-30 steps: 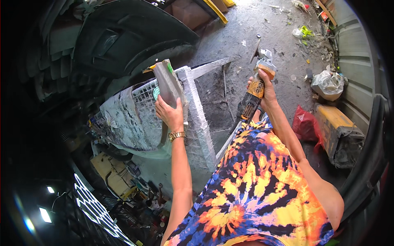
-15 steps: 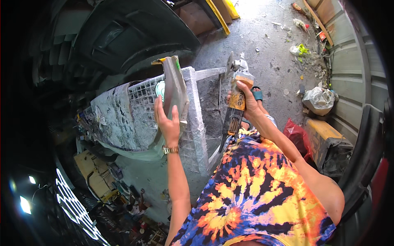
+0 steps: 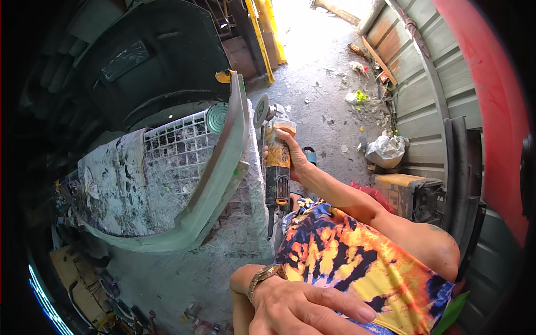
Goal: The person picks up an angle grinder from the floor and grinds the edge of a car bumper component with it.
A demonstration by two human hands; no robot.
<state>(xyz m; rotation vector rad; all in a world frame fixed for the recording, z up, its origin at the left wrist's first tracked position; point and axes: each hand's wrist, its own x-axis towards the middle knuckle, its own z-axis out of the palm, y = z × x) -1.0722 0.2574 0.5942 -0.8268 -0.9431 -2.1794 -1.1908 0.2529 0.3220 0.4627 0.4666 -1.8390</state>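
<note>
Gold watch (image 3: 265,277): link strap, round the wrist of the left hand (image 3: 301,310), whose fingers stretch out before the shirt with nothing seen in them; palm hidden.
Shirt (image 3: 357,251): soft tie-dye, orange, yellow and dark blue.
Right hand (image 3: 295,159): closed round the grinder (image 3: 278,162), thumb along its worn orange body; black grip below, thin round disc on top.
Panel (image 3: 226,151): long, bent, grey-green, draped along the rack's near edges; one end rises just beside the disc, apparently without touching.
Work: seemingly partway, judging by the panel's dull, patchy face; which stretches are finished and which remain, I cannot tell.
Rack (image 3: 178,145): square wire mesh, crusted with whitish fuzz, under the panel.
Round pad (image 3: 217,118): green, ringed, lying on the mesh.
Sheet (image 3: 111,187): stiff, blotched white and black, over the rack's far left.
Hood (image 3: 162,50): broad, dark, curved, beyond the rack.
Wall (image 3: 430,106): ribbed grey metal, far right.
</note>
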